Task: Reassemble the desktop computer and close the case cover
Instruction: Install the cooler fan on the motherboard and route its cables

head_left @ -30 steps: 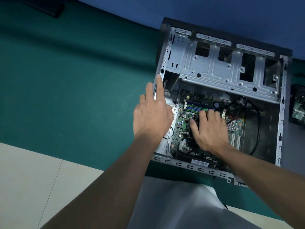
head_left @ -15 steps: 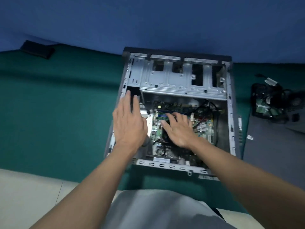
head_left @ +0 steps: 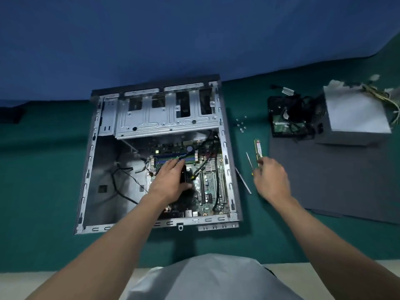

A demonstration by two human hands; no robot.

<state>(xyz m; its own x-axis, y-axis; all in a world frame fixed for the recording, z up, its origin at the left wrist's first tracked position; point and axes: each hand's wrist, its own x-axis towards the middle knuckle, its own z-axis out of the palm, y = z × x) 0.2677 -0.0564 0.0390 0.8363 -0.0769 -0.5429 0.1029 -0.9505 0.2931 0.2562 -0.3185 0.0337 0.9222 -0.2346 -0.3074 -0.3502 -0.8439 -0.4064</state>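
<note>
Green memory stick (head_left: 257,148) lying flat on teal mat (head_left: 54,169), long axis running straight away from the right hand (head_left: 270,178), near end at its fingertips; blurred there, so cannot tell whether pinched or merely touched. Thin screwdriver (head_left: 249,160) roughly parallel, just left of that hand. Left hand (head_left: 171,180) spread over black cooler (head_left: 186,175) inside open case (head_left: 86,169), fingers fairly straight, pointing toward the drive cage (head_left: 166,122), gripping nothing. Grey cover panel (head_left: 335,180) right of the right hand, flat on the mat.

One head-worn wide-angle view, steeply downward from close above the open computer case (head_left: 104,169).
</note>
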